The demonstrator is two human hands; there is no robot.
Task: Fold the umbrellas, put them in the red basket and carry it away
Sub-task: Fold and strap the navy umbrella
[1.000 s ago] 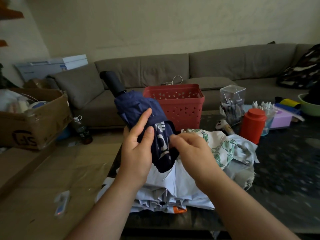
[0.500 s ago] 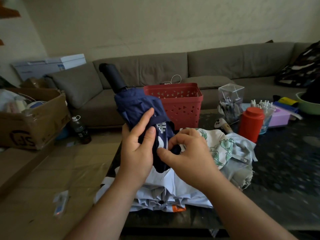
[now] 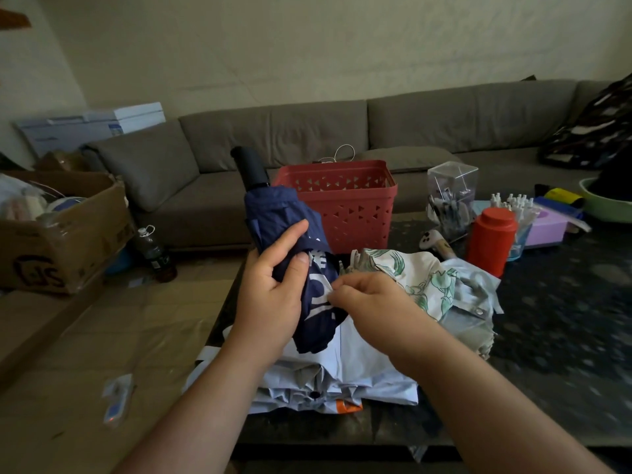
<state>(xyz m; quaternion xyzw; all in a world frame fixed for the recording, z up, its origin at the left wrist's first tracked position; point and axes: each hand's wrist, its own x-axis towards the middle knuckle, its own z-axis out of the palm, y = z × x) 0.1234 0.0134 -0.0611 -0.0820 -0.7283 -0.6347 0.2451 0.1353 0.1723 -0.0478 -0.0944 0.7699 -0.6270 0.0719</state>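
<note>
- Since a second ago the right hand has dropped lower against the navy umbrella, its fingers now pinching a bit of cloth or a strap at the canopy's lower half — which of the two cannot be told.
- Left hand wraps the rolled canopy, thumb across the front, handle pointing up and away.
- That umbrella looks collapsed and nearly bundled; fastening seems to be what remains.
- On the worktop a pale blue umbrella and a leaf-print umbrella lie loose, unfolded.
- Behind them the red basket shows no umbrella inside — filling and carrying are still ahead.
</note>
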